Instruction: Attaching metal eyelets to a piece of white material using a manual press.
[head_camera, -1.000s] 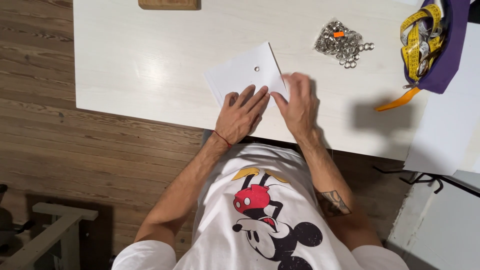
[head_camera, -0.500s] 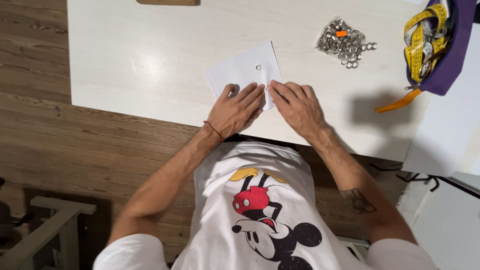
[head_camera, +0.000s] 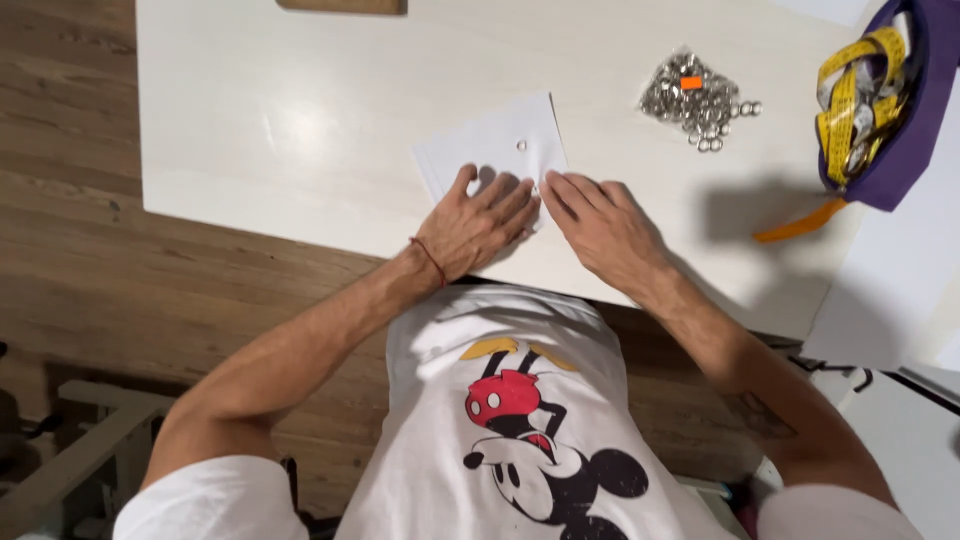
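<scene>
Where wood floor (head_camera: 70, 230) shows, pale table (head_camera: 300, 120) bears white fabric (head_camera: 495, 145).

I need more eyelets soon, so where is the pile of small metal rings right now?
In the head view, the pile of metal rings lies on the white table at upper right, beyond the right hand, between the white paper and the purple bag.
</scene>
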